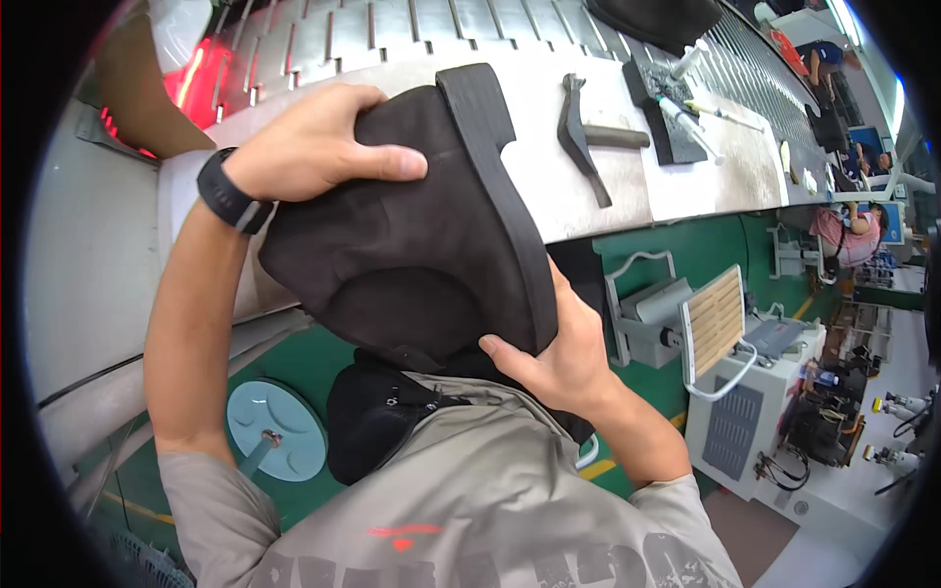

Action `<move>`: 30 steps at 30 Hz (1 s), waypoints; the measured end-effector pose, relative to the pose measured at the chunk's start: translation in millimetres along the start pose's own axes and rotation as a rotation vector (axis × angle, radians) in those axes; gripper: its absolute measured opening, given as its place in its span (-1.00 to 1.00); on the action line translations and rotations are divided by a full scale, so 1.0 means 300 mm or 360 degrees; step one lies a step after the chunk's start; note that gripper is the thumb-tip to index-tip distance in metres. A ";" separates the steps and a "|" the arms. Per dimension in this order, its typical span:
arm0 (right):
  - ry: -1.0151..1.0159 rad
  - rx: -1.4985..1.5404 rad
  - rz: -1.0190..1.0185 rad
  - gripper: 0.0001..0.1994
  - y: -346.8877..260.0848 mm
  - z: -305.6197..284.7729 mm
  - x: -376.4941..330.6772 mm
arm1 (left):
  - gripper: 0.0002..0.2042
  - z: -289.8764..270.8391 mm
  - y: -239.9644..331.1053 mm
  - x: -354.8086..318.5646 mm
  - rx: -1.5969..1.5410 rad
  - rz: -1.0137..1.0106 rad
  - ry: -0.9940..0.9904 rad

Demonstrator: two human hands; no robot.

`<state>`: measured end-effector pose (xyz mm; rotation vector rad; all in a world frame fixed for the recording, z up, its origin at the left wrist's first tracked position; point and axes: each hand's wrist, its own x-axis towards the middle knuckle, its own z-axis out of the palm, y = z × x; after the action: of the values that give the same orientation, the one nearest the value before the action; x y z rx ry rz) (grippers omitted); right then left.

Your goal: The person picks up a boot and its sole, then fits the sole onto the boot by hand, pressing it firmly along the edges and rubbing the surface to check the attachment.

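Over the near edge of the surface (676, 191), the left hand (319, 142) and right hand (564, 363) both grip the boot (421, 216). Should the right loosen, I reckon it could slip floorward.

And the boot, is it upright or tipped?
The boot is tipped: its sole faces the picture's right, and the left hand and right hand hold it.

A lane of pale worktop (537, 122) lay open between the raised dark boot (402, 220) and a hammer (613, 135), whose head and handle obstructed any reach rightward. Just past it, a black block (676, 147) bearing slim white tools (691, 127) formed a second barrier.
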<state>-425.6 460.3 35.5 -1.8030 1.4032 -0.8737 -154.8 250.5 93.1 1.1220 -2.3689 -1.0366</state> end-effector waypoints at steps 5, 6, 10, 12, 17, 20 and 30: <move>0.0220 -0.0220 -0.0442 0.08 0.104 -0.048 0.032 | -0.28 -0.093 0.321 -0.054 0.0264 0.0068 0.0262; 0.0255 -0.0256 -0.0551 0.09 0.122 -0.070 0.055 | -0.27 -0.098 0.393 -0.061 0.0299 0.0180 0.0412; 0.0374 0.0019 -0.0578 -0.08 0.068 -0.223 0.235 | -0.26 -0.148 0.478 -0.009 0.0854 0.0315 0.0296; 0.0319 0.1091 -0.0327 -0.20 0.026 -0.260 0.391 | -0.26 -0.146 0.501 0.007 0.0927 0.0220 0.0297; -0.0225 0.2053 -0.0165 -0.05 -0.159 -0.360 0.645 | -0.26 -0.149 0.536 0.029 0.0978 0.0178 0.0328; 0.0020 0.1789 -0.0236 -0.55 -0.178 -0.325 0.640 | -0.26 -0.117 0.515 0.076 0.0941 0.0228 0.0335; 0.0410 0.2313 -0.0473 -0.69 -0.137 -0.280 0.576 | -0.26 -0.122 0.517 0.036 0.1056 0.0269 0.0461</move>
<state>-440.8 289.9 132.3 -0.7298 0.2745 -1.6892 -224.6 291.1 231.0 1.1395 -2.5580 -0.0011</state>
